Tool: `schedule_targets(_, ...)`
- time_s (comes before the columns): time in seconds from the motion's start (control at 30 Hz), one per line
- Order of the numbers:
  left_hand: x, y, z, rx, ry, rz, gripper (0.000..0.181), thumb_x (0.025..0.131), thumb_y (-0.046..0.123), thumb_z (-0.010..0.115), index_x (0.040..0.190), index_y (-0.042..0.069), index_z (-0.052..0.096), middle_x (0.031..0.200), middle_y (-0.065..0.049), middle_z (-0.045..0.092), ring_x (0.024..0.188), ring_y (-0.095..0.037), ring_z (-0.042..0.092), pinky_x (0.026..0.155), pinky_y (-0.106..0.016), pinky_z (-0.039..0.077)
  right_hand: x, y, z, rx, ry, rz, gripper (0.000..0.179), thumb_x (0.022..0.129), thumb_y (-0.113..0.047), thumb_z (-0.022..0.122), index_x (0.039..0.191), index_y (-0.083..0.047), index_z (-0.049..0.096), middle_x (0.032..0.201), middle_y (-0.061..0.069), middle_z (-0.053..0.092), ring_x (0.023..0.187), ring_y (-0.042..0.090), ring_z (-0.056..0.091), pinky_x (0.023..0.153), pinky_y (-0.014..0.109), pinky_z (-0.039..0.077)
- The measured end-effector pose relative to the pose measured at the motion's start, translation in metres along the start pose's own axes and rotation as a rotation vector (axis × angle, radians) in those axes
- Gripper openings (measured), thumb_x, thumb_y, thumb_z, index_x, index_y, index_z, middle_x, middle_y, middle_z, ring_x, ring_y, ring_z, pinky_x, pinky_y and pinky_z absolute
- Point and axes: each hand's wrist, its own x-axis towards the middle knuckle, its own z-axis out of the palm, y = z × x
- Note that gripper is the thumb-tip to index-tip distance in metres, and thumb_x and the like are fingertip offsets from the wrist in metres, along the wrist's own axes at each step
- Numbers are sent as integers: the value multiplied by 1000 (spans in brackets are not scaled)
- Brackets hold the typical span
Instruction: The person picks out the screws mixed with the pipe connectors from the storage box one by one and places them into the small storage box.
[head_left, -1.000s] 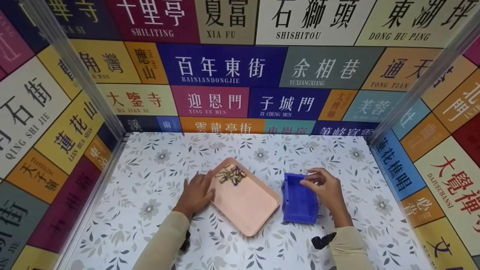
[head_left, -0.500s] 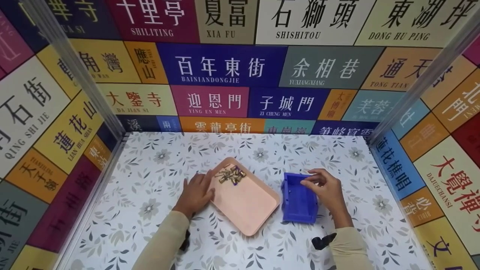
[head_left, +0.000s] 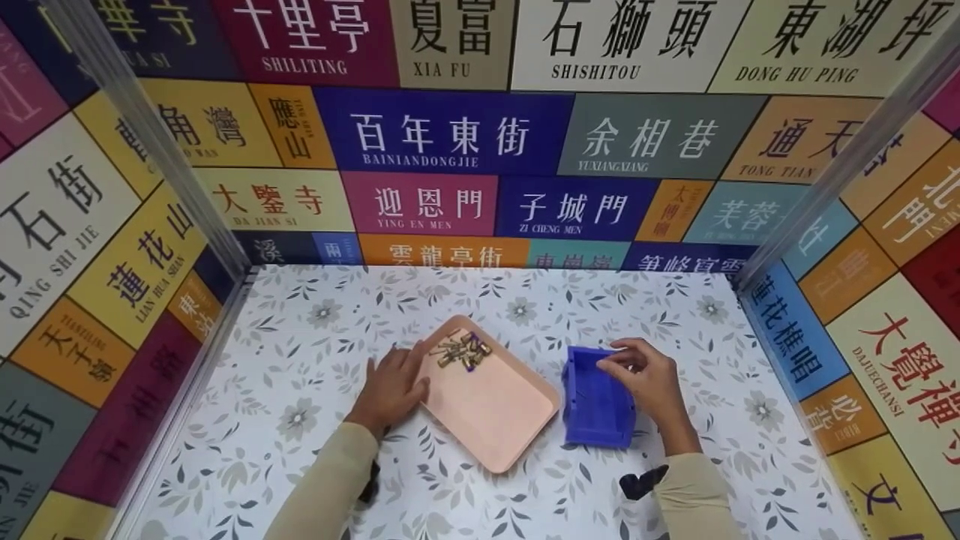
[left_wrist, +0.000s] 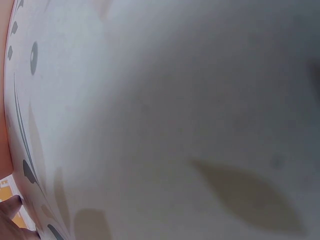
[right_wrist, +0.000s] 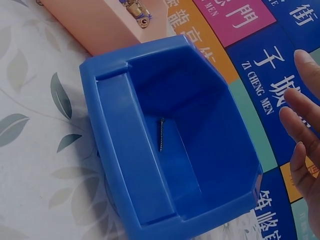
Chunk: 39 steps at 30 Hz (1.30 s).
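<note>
My right hand (head_left: 649, 379) is above the right side of a blue plastic bin (head_left: 600, 431), its fingers loosely bent. In the right wrist view, the fingertips (right_wrist: 292, 122) have nothing between them. One dark screw (right_wrist: 161, 134) lies on the floor of the bin. My left hand (head_left: 391, 388) rests at the left edge of a pink tray (head_left: 487, 420), fingers extended along the rim. Small brass-coloured metal pieces (head_left: 461, 351) with purple bits are heaped at the tray's far end. The left wrist view shows mostly tablecloth, with a strip of the tray at its left edge.
The table has a white, leaf-patterned cloth (head_left: 300, 465). Colourful panels with Chinese lettering (head_left: 450, 131) stand behind it and on both sides. Clear upright strips (head_left: 180, 172) run along the corners. The tray and bin stand side by side, a narrow gap between them.
A thin screw at my right fingertips has been let go and now lies in the blue bin. My right hand has shifted slightly left. The left hand and tray have stayed put.
</note>
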Motion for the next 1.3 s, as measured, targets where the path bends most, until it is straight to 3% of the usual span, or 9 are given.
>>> schedule_targets(0.13,0,1,0,6,0,-8,71,101,52,42,165,32,18,155,-5,47,151,-29,36,122,-71,15,3,-2,7,19,4,11,30,81,-13,86,109,-11,74,87,8,79,76,5,69,68,11,50)
schedule_targets(0.4,1,3,-2,15,-19,-23,72,101,54,40,165,33,16,158,-5,44,153,-29,33,123,-70,14,7,-5,25,73,-36,-45,25,82,-23,86,103,-17,75,83,1,78,73,7,71,66,14,54)
schedule_targets(0.73,0,2,-2,18,-1,6,71,101,52,40,165,30,19,155,-7,47,151,-31,36,120,-72,18,17,-19,54,100,-52,-30,22,83,-9,84,103,-8,76,84,10,78,70,16,71,65,19,55)
schedule_targets(1.0,0,1,-2,29,11,7,71,101,53,40,165,32,17,154,-7,47,150,-31,37,120,-72,18,24,-57,67,178,-106,-35,17,88,-9,79,103,-5,75,84,17,76,67,16,68,61,21,51)
schedule_targets(1.3,1,2,0,23,-4,-14,72,100,55,40,165,34,16,156,-8,45,151,-32,35,122,-71,16,32,-67,89,182,-94,-34,17,88,-12,80,103,-6,75,84,16,76,70,25,68,62,26,52)
